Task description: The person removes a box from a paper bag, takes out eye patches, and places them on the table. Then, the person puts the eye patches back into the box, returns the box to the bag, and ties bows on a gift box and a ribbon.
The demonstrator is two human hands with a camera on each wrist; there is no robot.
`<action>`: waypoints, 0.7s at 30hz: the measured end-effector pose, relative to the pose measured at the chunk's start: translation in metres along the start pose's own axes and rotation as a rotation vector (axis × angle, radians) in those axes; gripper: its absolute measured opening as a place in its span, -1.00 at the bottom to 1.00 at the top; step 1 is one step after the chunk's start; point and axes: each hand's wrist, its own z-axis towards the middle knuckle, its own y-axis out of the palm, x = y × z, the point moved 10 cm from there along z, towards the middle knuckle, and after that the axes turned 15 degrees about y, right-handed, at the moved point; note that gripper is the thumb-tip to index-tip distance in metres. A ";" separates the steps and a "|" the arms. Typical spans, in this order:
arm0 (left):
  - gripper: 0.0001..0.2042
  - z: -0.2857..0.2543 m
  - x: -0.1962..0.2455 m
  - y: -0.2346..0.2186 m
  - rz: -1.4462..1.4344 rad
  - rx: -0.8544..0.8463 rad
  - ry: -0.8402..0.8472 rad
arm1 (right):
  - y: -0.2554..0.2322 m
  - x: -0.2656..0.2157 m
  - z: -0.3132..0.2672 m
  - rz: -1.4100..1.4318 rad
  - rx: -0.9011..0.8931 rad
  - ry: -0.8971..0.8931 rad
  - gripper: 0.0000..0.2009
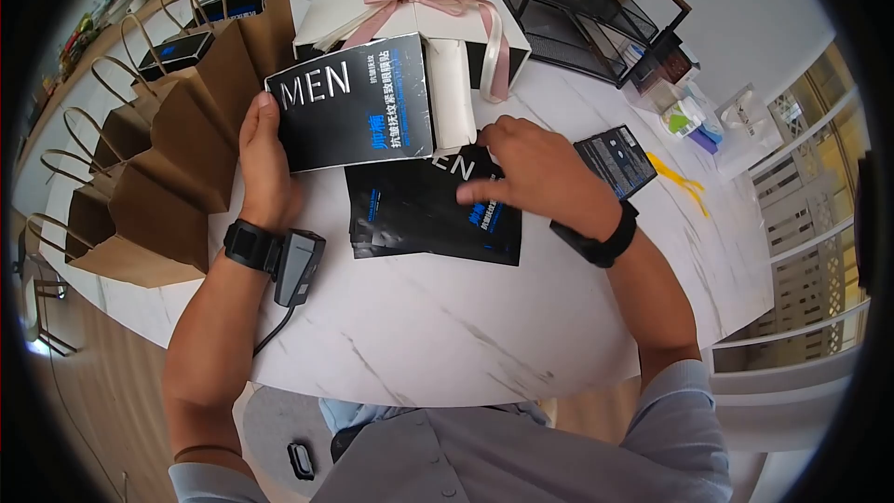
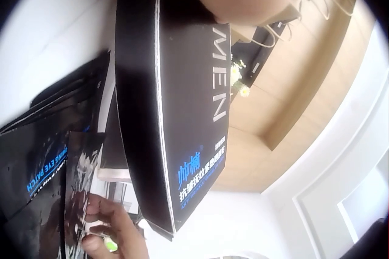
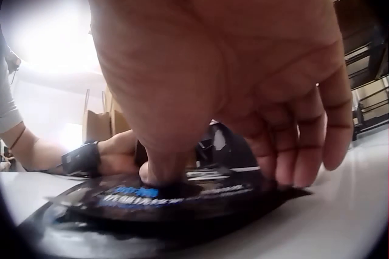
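My left hand grips a black carton printed "MEN" by its left end, holding it tilted above the table. The carton's right end is open, with a white inner flap sticking out. Just below it lies a pile of flat, glossy black eye patch sachets. The right hand pinches the top sachet between thumb and fingers, right beside the open end. In the left wrist view, that sachet stands tilted up from the pile.
Brown paper bags line the table's left side, black boxes showing in the far ones. Behind the carton stands a white gift box with a pink ribbon. A black mesh rack, another black box and a yellow strip lie rightward.
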 end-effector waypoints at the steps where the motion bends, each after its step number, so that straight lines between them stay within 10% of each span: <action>1: -0.67 0.000 0.001 -0.001 -0.013 0.013 0.014 | 0.004 -0.008 -0.005 -0.121 0.035 -0.077 -0.37; 10: -0.68 0.003 -0.001 -0.009 0.005 0.026 0.033 | 0.001 0.005 0.006 0.185 0.026 -0.189 -0.49; 12: -0.68 0.005 -0.003 -0.013 0.024 0.034 0.056 | -0.012 0.023 0.009 0.312 -0.063 0.117 -0.67; 18: -0.68 0.005 -0.004 -0.014 0.013 0.050 0.057 | -0.090 0.073 0.001 1.012 0.493 0.043 -0.86; 21: -0.68 0.005 -0.004 -0.014 0.030 0.065 0.061 | -0.104 0.052 -0.004 0.950 0.359 0.021 -0.88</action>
